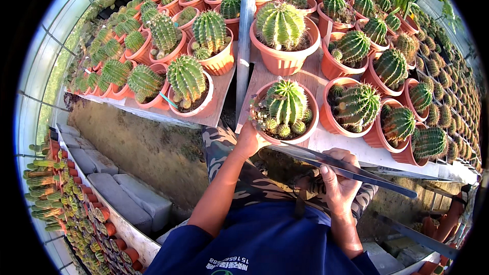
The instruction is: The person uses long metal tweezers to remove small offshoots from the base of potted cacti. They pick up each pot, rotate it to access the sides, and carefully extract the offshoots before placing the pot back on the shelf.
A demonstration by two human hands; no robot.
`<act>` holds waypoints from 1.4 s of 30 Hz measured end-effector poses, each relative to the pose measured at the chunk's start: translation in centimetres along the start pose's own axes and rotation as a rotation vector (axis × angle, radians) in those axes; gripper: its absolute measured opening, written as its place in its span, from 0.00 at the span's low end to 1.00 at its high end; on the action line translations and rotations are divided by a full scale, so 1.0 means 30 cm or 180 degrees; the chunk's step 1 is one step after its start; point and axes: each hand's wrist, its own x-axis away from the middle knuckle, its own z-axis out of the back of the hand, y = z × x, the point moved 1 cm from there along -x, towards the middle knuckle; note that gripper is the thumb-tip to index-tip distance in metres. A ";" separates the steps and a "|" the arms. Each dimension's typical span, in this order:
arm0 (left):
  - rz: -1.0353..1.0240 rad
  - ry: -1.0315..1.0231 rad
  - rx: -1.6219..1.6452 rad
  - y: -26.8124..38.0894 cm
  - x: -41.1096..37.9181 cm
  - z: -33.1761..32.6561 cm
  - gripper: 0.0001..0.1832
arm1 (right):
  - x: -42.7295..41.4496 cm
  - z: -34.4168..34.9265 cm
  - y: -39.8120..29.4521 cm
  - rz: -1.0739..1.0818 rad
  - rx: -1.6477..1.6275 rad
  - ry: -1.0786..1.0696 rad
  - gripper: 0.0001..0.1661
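At the table's front edge, a ribbed globular cactus with several small offsets grows in an orange-brown plastic pot. A small leafy plant grows along the left side of its soil. My left hand grips the pot's lower left side, its fingers partly hidden beneath. In my right hand is a long pair of metal tweezers, held between thumb and fingers. Their tips point left, close to the front of the pot. The bent end extends to the right, past my hand.
Behind stands a larger pale green potted cactus. More potted cacti crowd the right, others the left. A metal post rises between the boards. Concrete blocks line the path at lower left. A long flat bar is at lower right.
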 end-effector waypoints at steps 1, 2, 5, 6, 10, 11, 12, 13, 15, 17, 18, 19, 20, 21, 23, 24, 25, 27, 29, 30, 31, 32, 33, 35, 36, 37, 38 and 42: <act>0.0395 0.0180 0.0815 0.026 0.002 -0.023 0.28 | 0.002 0.000 0.001 -0.0071 -0.0119 0.0092 0.15; 0.0350 0.0062 0.0790 0.032 -0.006 -0.023 0.28 | 0.004 -0.001 0.002 -0.0142 -0.0238 0.0181 0.15; 0.0346 -0.0274 0.0886 0.022 -0.010 -0.017 0.31 | 0.019 0.004 0.020 -0.0230 -0.0282 0.0303 0.15; 0.0398 -0.0199 0.1094 0.009 -0.017 -0.010 0.32 | 0.023 0.002 0.026 -0.0290 -0.0309 0.0349 0.15; -0.0006 0.0137 0.1053 -0.056 -0.021 -0.010 0.33 | 0.035 0.000 0.036 -0.0436 -0.0327 0.0500 0.15; -0.0208 0.0346 0.1007 -0.070 -0.016 -0.030 0.33 | 0.036 0.000 0.038 -0.0451 -0.0308 0.0528 0.15; -0.0384 0.0399 0.1040 -0.089 -0.012 -0.042 0.33 | 0.038 0.001 0.041 -0.0419 -0.0272 0.0523 0.15; -0.0564 0.0451 0.1068 -0.106 -0.009 -0.055 0.34 | 0.040 0.002 0.045 -0.0388 -0.0237 0.0517 0.15; -0.0708 0.0582 0.1017 -0.143 -0.008 -0.063 0.33 | 0.041 0.002 0.043 -0.0418 -0.0187 0.0525 0.14; -0.0681 0.0742 0.0981 -0.166 -0.010 -0.061 0.31 | 0.035 0.001 0.031 -0.0540 -0.0156 0.0552 0.14; -0.0656 0.0661 0.1106 -0.177 -0.015 -0.052 0.31 | 0.032 0.000 0.033 -0.0509 -0.0151 0.0501 0.13; -0.0632 0.0582 0.1232 -0.189 -0.018 -0.043 0.30 | 0.031 -0.001 0.038 -0.0479 -0.0145 0.0449 0.12; -0.0459 0.0450 0.1391 -0.206 -0.014 -0.034 0.31 | 0.029 -0.002 0.042 -0.0449 -0.0139 0.0395 0.11; -0.0462 0.0461 0.1334 -0.212 -0.006 -0.036 0.32 | 0.027 -0.007 0.046 -0.0387 -0.0096 0.0367 0.10; -0.0622 0.0519 0.0912 -0.218 -0.003 -0.036 0.33 | 0.025 -0.018 0.056 -0.0265 -0.0009 0.0306 0.09; -0.0745 0.0561 0.0560 -0.219 0.002 -0.032 0.34 | 0.020 -0.023 0.065 -0.0166 0.0121 0.0214 0.08; -0.0861 0.0617 0.0154 -0.222 0.007 -0.030 0.35 | 0.015 -0.027 0.076 -0.0068 0.0251 0.0121 0.07; -0.1108 0.0741 -0.0730 -0.222 0.015 -0.022 0.38 | 0.005 -0.044 0.094 0.0040 0.0251 0.0017 0.06; -0.1332 0.0810 -0.1616 -0.217 0.017 -0.009 0.40 | 0.002 -0.049 0.103 -0.0148 0.0202 0.0042 0.05; -0.1415 0.0803 -0.1969 -0.213 0.015 0.000 0.42 | 0.000 -0.052 0.107 -0.0240 0.0176 0.0051 0.05; -0.1510 0.0789 -0.2329 -0.210 0.011 0.007 0.43 | -0.004 -0.050 0.117 -0.0298 0.0235 0.0103 0.05; -0.1607 0.0777 -0.2712 -0.209 0.009 0.010 0.45 | -0.007 -0.052 0.131 -0.0292 0.0126 0.0206 0.05; -0.1677 0.0766 -0.3145 -0.201 0.011 0.009 0.47 | -0.011 -0.054 0.145 -0.0281 0.0019 0.0317 0.05; -0.1928 0.0820 -0.4246 -0.186 0.016 0.006 0.48 | -0.024 -0.058 0.159 -0.0443 -0.0197 0.0590 0.05; -0.1867 0.0875 -0.4019 -0.182 0.014 0.001 0.48 | -0.029 -0.055 0.175 -0.0612 -0.0511 0.0759 0.04; -0.1727 0.0892 -0.3711 -0.179 0.016 -0.001 0.49 | -0.033 -0.043 0.202 -0.0780 -0.0825 0.0928 0.04; -0.1597 0.0916 -0.3398 -0.176 0.017 -0.005 0.49 | -0.038 -0.030 0.227 -0.0946 -0.1139 0.1097 0.04; -0.1088 0.0859 -0.2460 -0.157 0.041 -0.012 0.47 | -0.028 0.002 0.245 -0.1637 -0.1989 0.1261 0.06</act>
